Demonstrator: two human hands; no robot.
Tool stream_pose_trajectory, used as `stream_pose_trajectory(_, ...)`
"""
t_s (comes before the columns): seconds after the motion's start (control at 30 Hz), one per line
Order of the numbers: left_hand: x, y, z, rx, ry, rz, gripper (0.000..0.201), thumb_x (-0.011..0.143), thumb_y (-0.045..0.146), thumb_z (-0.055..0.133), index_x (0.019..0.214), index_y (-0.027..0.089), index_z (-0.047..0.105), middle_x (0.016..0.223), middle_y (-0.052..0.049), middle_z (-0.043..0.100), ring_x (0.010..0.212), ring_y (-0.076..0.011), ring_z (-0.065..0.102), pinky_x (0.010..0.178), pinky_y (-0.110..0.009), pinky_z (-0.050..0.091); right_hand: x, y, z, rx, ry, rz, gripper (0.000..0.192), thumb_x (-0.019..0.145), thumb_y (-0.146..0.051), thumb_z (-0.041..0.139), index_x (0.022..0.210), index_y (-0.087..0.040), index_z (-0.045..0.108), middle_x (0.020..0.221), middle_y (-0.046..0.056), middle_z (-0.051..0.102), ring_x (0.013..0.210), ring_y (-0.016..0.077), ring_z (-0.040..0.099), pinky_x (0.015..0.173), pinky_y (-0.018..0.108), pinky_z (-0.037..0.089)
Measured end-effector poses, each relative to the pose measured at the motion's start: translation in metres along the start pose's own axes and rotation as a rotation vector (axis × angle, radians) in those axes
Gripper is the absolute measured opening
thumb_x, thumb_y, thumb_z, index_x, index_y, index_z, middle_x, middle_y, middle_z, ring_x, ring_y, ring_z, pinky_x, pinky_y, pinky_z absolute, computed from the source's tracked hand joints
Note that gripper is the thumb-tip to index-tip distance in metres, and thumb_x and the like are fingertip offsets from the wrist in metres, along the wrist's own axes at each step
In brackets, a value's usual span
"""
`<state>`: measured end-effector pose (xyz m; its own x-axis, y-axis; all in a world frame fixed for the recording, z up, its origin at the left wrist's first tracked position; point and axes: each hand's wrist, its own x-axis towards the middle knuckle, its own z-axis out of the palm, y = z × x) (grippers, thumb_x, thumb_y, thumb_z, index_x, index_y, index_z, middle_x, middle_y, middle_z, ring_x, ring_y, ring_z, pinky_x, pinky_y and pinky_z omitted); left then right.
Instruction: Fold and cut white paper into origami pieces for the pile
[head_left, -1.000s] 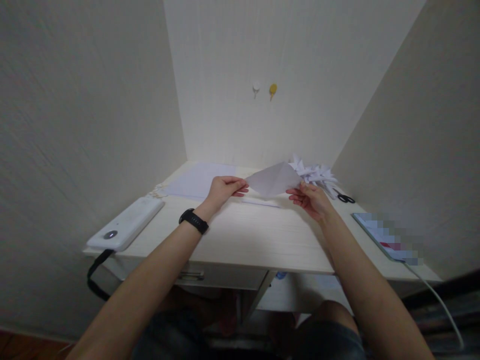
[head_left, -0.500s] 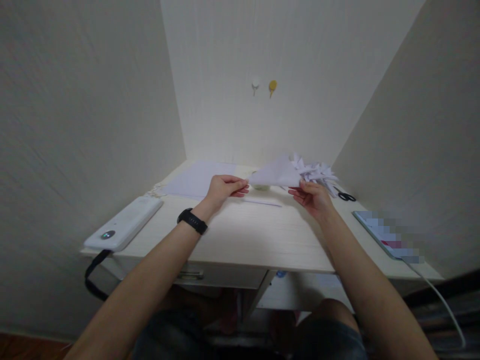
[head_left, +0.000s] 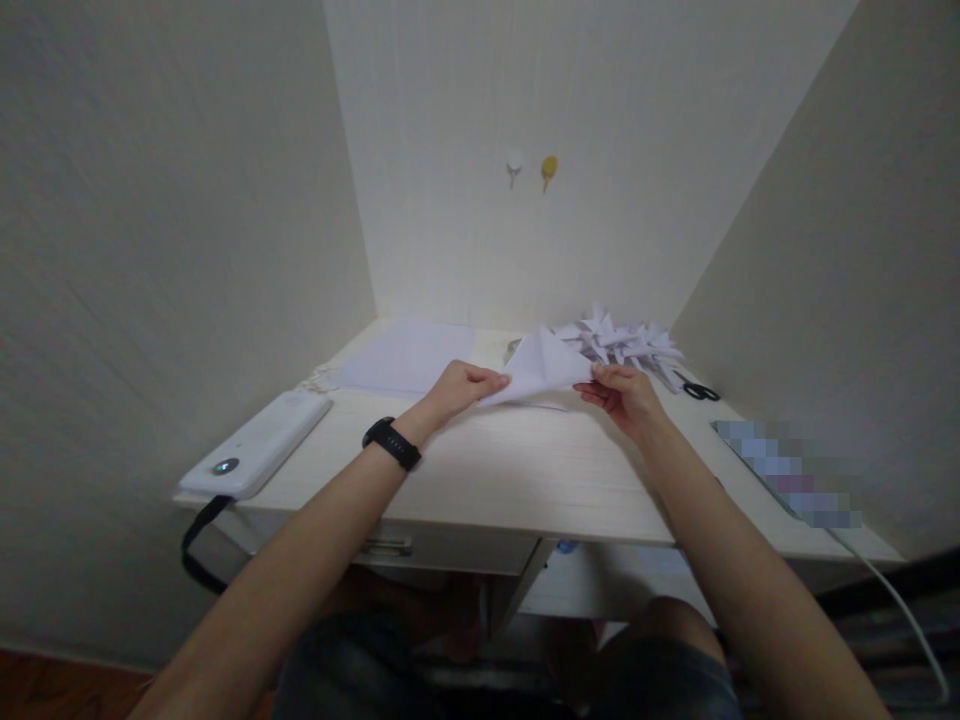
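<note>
One creased paper triangle [head_left: 541,364], spiky papers [head_left: 615,341]

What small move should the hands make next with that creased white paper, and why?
Perhaps lay the creased, roughly triangular white paper flat on the pale wood-grained desktop: the left hand and right hand pinch its opposite ends, and its surface tilts above the desktop.

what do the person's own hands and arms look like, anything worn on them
The left hand is ungloved, with a black watch at the wrist; its strap has a row of small holes. The right hand is ungloved too, its wrist without a band. No sleeves show, and no rings can be made out.
</note>
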<state>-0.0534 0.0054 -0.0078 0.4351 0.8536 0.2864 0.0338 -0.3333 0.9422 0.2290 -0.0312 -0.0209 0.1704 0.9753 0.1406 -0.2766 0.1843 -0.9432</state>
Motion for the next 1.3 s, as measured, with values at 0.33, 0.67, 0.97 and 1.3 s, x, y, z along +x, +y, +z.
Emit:
stream_pose_trajectory(0.33,0.000,0.002,0.003,0.134,-0.042,0.057,0.032,0.072,0.045,0.076,0.086,0.016,0.078,0.082,-0.008,0.074,0.070,-0.0160,0.060,0.060,-0.025,0.042,0.000,0.001,0.002,-0.051,0.066,-0.100,0.032,0.047,-0.025,0.094,0.062,-0.019,0.066,0.064,0.000,0.070,0.056,0.0146,0.068,0.056,0.027,0.063)
stream_pose_trajectory(0.67,0.003,-0.006,0.013,0.092,0.066,0.059,0.041,0.069,0.043,0.080,0.096,0.012,0.074,0.093,-0.012,0.074,0.076,-0.0184,0.063,0.065,-0.028,0.046,-0.004,0.013,0.017,-0.144,0.000,-0.114,0.040,0.048,-0.034,0.094,0.073,-0.019,0.067,0.064,0.000,0.071,0.058,0.0149,0.068,0.055,0.024,0.059)
stream_pose_trajectory(0.97,0.002,-0.009,0.020,-0.068,0.148,0.030,0.031,0.060,0.028,0.086,0.084,0.013,0.074,0.080,-0.007,0.075,0.074,-0.0198,0.068,0.071,-0.031,0.053,-0.026,0.028,0.073,0.128,-0.186,0.109,0.044,0.063,-0.029,0.087,0.101,-0.025,0.065,0.099,0.001,0.076,0.083,0.0180,0.071,0.078,0.033,0.061)
stream_pose_trajectory(1.3,0.006,-0.006,0.019,-0.233,0.301,0.049,0.031,0.071,0.020,0.080,0.099,0.012,0.069,0.069,-0.003,0.070,0.064,-0.0140,0.066,0.060,-0.026,0.055,-0.022,0.030,0.097,0.077,0.012,0.064,0.040,0.051,-0.020,0.088,0.086,-0.019,0.068,0.094,0.005,0.076,0.079,0.0215,0.068,0.068,0.033,0.058)
